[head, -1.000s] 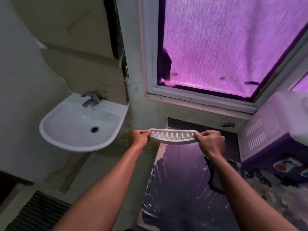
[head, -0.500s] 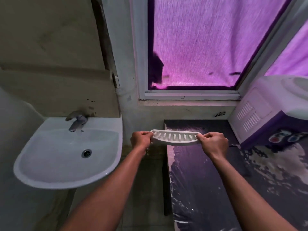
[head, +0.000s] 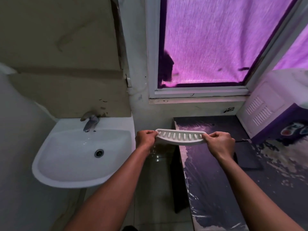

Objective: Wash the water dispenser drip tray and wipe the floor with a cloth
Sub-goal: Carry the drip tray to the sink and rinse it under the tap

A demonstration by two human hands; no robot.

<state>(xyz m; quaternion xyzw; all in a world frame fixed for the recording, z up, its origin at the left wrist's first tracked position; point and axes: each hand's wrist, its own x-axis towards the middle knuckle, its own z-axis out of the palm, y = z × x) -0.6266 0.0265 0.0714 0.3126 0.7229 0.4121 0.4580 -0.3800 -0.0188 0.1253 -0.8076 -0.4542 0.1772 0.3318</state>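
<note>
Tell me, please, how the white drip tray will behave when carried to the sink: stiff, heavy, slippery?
The drip tray probably stays stiff: it spans unsagging between the left hand and right hand. Likely light, since a fingertip grip holds it. Wet, its smooth plastic may slip.

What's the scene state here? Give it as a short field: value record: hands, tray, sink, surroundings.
left hand: grips the left end of the drip tray
right hand: grips the right end of the drip tray
drip tray: white, slotted, held level in the air between sink and table
sink: white wall basin, left of the tray, nothing in it
tap: at the back of the sink, no water seen running
water dispenser: far right, on the table
table: dark patterned top
cloth: not in view
</note>
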